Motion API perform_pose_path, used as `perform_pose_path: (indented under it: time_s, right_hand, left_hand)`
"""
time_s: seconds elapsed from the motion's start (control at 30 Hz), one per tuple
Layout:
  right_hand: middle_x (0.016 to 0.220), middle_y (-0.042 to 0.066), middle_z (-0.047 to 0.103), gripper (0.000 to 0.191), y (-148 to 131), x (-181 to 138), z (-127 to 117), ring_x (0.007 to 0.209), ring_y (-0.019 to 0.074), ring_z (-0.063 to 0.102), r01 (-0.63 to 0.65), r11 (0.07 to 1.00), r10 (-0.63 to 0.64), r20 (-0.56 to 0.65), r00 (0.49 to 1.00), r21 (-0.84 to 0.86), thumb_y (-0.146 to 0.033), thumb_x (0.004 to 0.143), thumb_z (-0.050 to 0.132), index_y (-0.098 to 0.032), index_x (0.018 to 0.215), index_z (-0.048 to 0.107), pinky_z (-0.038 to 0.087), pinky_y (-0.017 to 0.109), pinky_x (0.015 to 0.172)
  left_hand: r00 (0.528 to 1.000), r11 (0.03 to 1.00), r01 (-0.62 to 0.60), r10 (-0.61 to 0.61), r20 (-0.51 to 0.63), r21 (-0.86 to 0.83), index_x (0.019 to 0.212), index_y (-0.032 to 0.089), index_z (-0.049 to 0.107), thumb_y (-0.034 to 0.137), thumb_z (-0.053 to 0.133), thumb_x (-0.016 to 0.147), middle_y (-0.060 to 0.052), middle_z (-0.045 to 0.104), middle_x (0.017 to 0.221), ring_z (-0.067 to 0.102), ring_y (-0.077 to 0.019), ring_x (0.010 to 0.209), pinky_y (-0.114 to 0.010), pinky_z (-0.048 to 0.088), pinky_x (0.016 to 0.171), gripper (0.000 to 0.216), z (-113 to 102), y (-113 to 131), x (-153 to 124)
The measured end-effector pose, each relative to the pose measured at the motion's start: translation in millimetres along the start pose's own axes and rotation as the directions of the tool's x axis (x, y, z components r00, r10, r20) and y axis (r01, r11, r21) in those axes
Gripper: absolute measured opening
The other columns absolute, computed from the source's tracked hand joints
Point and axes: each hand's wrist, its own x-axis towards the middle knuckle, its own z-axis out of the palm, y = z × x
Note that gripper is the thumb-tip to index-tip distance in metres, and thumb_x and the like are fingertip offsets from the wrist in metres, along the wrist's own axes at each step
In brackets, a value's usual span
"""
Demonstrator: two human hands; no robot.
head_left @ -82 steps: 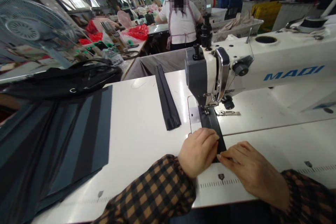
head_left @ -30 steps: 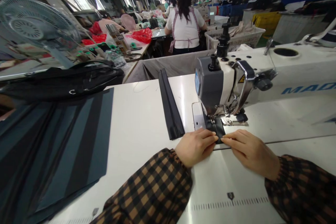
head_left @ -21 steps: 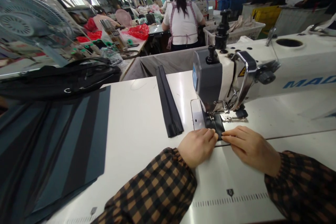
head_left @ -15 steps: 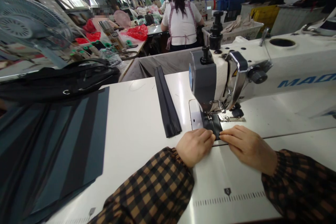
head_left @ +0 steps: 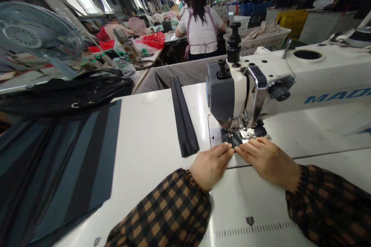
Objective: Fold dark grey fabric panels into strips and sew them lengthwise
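Observation:
A short end of a black fabric strip (head_left: 234,139) lies under the presser foot of a white sewing machine (head_left: 290,81). My left hand (head_left: 211,164) rests on the table with its fingers together, fingertips pressing the strip's near left edge. My right hand (head_left: 268,160) lies beside it, fingers extended and close together, pressing the strip's right edge. The fingertips of both hands almost meet just in front of the needle. Most of the strip is hidden under the machine head and my fingers.
A long folded black strip (head_left: 183,117) lies on the white table (head_left: 150,150) left of the machine. A stack of dark grey fabric panels (head_left: 63,166) covers the left side, a black bag (head_left: 72,90) behind it. A fan (head_left: 34,34) stands far left. A person (head_left: 200,23) works ahead.
The black strip has fed away under the presser foot, leaving only a short end showing. Both hands have followed it forward toward the needle.

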Motion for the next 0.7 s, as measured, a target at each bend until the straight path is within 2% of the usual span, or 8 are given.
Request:
perform_pose_path:
  time_s: [0.17, 0.3, 0.43, 0.53, 0.6, 0.7]
  right_hand:
    - [0.091, 0.005, 0.058, 0.024, 3.5, 4.6, 6.8, 0.08, 0.0159, 0.05, -0.084, 0.996, 0.085, -0.045, 0.995, 0.025, -0.008, 0.084, 0.04, -0.014, 0.104, 0.053, 0.032, 0.032, 0.06]
    - [0.105, 0.006, 0.057, 0.032, 7.6, 3.7, 11.7, 0.089, 0.0171, 0.051, -0.124, 0.985, 0.132, -0.058, 0.99, 0.12, -0.006, 0.082, 0.042, -0.015, 0.112, 0.051, 0.037, 0.032, 0.07]
    - [0.101, 0.006, 0.06, 0.034, 8.5, -0.9, 12.7, 0.09, 0.0179, 0.052, -0.126, 0.974, 0.151, -0.122, 0.981, 0.189, -0.008, 0.082, 0.042, -0.016, 0.114, 0.051, 0.038, 0.033, 0.074]
    - [0.093, 0.006, 0.062, 0.029, 7.7, -3.0, 12.3, 0.084, 0.0178, 0.053, -0.128, 0.969, 0.168, -0.18, 0.969, 0.211, -0.01, 0.083, 0.043, -0.017, 0.109, 0.055, 0.039, 0.033, 0.074]
    - [0.088, 0.006, 0.063, 0.027, 7.1, -3.4, 12.0, 0.082, 0.018, 0.053, -0.136, 0.968, 0.18, -0.203, 0.963, 0.212, -0.012, 0.083, 0.044, -0.017, 0.106, 0.057, 0.039, 0.034, 0.074]
    - [0.086, 0.005, 0.063, 0.027, 6.4, -2.9, 12.1, 0.081, 0.0181, 0.053, -0.144, 0.966, 0.191, -0.216, 0.958, 0.212, -0.011, 0.082, 0.045, -0.018, 0.105, 0.058, 0.039, 0.034, 0.073]
  left_hand:
    - [0.999, 1.0, 0.026, -0.027, -0.047, -0.011, 0.115, 0.014, 0.046, 0.012, 0.038, 0.082, -0.01, 0.051, 0.12, 0.046, -0.0187, 0.114, -0.033, 0.046, 0.091, 0.034, 0.7, -4.3, 4.8]
    - [0.995, 0.997, 0.078, -0.078, -0.068, -0.007, 0.113, 0.011, 0.047, 0.009, 0.038, 0.08, -0.013, 0.05, 0.122, 0.045, -0.0199, 0.116, -0.034, 0.043, 0.094, 0.034, 3.0, -8.3, 10.3]
    - [0.991, 0.995, 0.086, -0.09, -0.1, -0.046, 0.112, 0.012, 0.049, 0.008, 0.038, 0.079, -0.012, 0.05, 0.121, 0.044, -0.0203, 0.116, -0.036, 0.043, 0.093, 0.035, 4.0, -9.4, 9.2]
    - [0.981, 0.982, 0.106, -0.129, -0.145, -0.158, 0.106, 0.016, 0.054, 0.007, 0.039, 0.078, -0.008, 0.055, 0.114, 0.052, -0.0177, 0.106, -0.033, 0.045, 0.091, 0.033, 1.8, -11.9, 7.9]
    - [0.943, 0.94, 0.197, -0.259, -0.211, -0.277, 0.099, 0.017, 0.057, 0.007, 0.039, 0.078, -0.004, 0.059, 0.102, 0.057, -0.0147, 0.093, -0.029, 0.048, 0.085, 0.029, 0.1, -17.4, 12.1]
    - [0.829, 0.858, 0.335, -0.464, -0.311, -0.388, 0.094, 0.015, 0.058, 0.009, 0.038, 0.081, -0.005, 0.058, 0.091, 0.057, -0.0148, 0.083, -0.032, 0.049, 0.078, 0.023, 0.7, -30.7, 31.2]
